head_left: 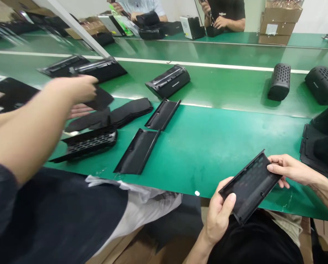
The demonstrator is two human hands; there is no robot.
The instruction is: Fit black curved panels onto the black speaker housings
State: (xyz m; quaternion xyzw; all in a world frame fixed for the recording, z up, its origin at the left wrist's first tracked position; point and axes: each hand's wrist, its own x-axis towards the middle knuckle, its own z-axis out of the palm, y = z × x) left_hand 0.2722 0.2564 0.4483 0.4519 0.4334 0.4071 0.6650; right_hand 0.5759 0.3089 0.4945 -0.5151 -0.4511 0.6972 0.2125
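The right hand (pixel 72 90) reaches in from the left of the view over the green tabletop (pixel 199 154), its fingers (pixel 89 85) clenched on one end of a black pad (pixel 101 98). The pad sticks out from those fingers to the right and slightly toward the near side, so its long axis angles away from the line of the forearm. The left hand (pixel 78 110) lies just under and beyond the right hand, partly hidden by it, with its forearm entering from the left edge. It is close to the pad's underside, but the right hand is the one clearly gripping it. Whether the left fingers are curled or loose, and whether they touch the pad, I cannot tell.

Just nearer than the hands lie a flat pad (pixel 88 121) and a folded pad stack (pixel 131 112), side by side. Nearer still sits a slotted grille shell (pixel 89 146). To its right, two bare black panels (pixel 163 114) (pixel 136 151) lie almost end to end. Farther off are a speaker casing (pixel 168 81) and a cylindrical grille (pixel 279 81).

Well apart at the lower right, a co-worker's near hand (pixel 220 211) and far hand (pixel 292 168) hold a black panel (pixel 249 187) between them.
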